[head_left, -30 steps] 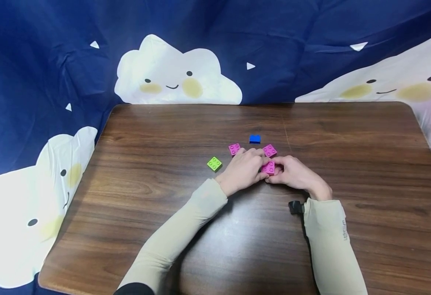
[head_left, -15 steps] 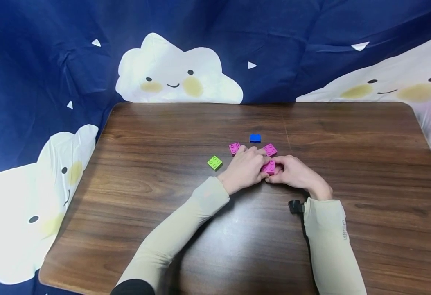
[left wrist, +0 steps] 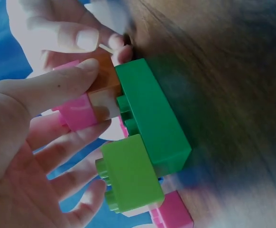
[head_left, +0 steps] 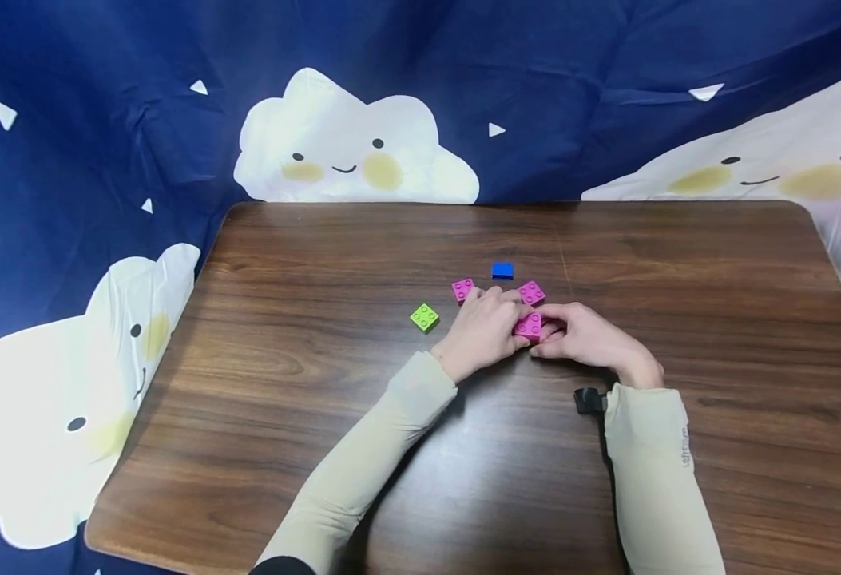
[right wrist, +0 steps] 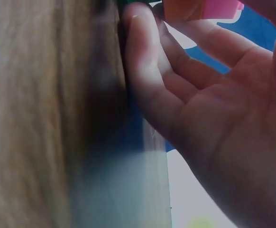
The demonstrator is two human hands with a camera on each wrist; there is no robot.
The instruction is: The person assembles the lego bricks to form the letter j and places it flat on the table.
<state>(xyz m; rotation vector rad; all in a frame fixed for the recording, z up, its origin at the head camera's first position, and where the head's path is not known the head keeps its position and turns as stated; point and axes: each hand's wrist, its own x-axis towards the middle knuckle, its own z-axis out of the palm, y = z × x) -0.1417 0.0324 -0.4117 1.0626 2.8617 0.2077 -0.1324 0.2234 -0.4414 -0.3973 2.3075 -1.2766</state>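
Note:
My left hand pinches a pink toy building brick stacked on an orange brick, its thumb pressing on the orange side in the left wrist view. Below the orange brick lies a long dark green brick on the table. A lime brick overlaps the green brick's near end. From the right, my right hand curls its thumb and fingers round the same stack; in its wrist view the fingers meet the lower bricks. In the head view the left hand covers most of the stack.
On the wooden table lie a lime brick left of the hands, two pink bricks, one left and one right, behind them, and a blue brick farther back. A blue cloud-printed curtain hangs behind the table.
The head view has shifted a little, so the scene sits slightly farther right. My right hand and forearm have also drifted slightly right. Both hands stay at the stack.

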